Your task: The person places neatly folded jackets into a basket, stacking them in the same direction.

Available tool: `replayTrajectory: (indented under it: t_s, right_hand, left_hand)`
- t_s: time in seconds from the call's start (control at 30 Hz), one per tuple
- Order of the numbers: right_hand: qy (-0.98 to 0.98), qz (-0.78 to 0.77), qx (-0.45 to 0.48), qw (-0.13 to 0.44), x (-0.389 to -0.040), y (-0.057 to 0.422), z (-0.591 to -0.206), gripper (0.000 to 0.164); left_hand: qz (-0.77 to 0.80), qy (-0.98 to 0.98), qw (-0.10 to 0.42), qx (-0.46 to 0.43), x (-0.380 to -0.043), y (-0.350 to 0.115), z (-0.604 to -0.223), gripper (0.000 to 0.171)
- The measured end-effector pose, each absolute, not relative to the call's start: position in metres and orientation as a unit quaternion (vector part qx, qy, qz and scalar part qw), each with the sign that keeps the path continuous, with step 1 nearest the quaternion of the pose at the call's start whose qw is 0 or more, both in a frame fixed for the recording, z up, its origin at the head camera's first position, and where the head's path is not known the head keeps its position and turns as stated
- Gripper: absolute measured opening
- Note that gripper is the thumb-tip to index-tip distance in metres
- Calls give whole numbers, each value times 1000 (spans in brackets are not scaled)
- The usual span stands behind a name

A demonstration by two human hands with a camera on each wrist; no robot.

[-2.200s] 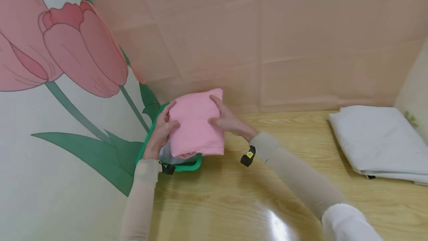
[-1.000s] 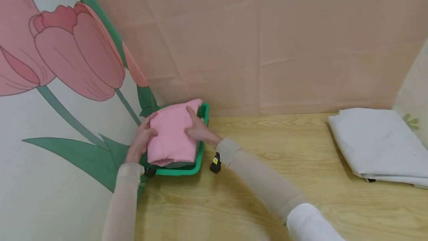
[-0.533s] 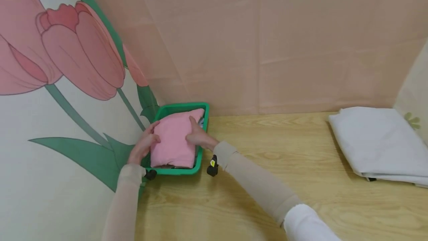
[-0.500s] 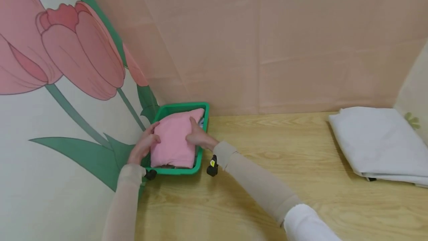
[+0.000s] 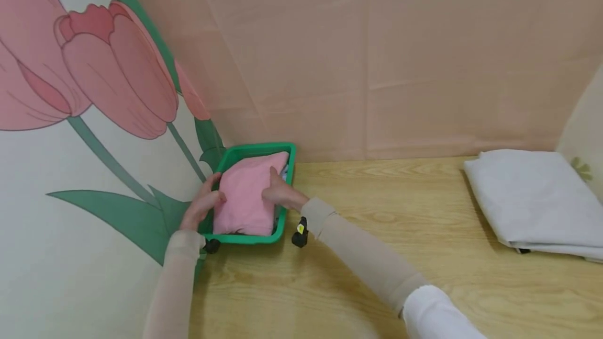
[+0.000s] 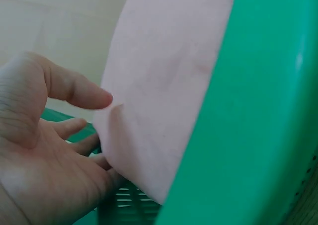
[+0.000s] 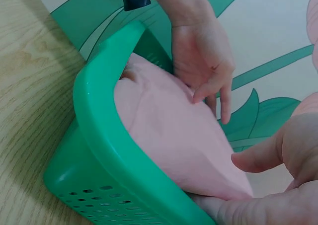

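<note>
A folded pink cloth point(image 5: 245, 192) lies in a green plastic basket point(image 5: 254, 239), a little tilted, its far right corner raised. My left hand point(image 5: 204, 205) is at the cloth's left side. In the left wrist view the thumb tip meets a crease in the cloth point(image 6: 159, 76), and the fingers reach down behind it, partly hidden. My right hand point(image 5: 281, 192) holds the right side, thumb over the cloth point(image 7: 174, 130) and fingers under its edge in the right wrist view. Bluish-grey fabric point(image 5: 284, 172) shows beside the cloth.
The basket sits on a wood-grain surface point(image 5: 377, 245), in the corner between a tulip-patterned panel point(image 5: 122, 72) on the left and a pinkish-brown backdrop point(image 5: 292, 56). A folded white sheet-like item point(image 5: 532, 198) lies at the far right. Each wrist carries a small black camera point(image 5: 300, 233).
Both hands have brought the pink cloth left and down into the basket. Over the last half second it has shifted only slightly, and the hands have stayed at its sides.
</note>
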State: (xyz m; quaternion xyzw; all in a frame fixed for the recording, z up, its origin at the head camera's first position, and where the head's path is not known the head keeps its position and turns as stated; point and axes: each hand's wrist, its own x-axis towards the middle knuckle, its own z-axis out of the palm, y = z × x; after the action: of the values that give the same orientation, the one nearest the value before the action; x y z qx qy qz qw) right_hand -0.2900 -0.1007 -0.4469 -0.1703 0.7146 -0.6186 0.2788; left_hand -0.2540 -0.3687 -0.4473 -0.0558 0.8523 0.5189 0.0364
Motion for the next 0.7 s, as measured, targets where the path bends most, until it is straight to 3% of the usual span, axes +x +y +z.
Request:
replayTrajectory:
  t_s: [0.7]
  right_hand:
    - [748,-597,-163,238,-277,-67,-410,92]
  left_hand:
    - [477,877,25,-50,-249,-335,-410,84]
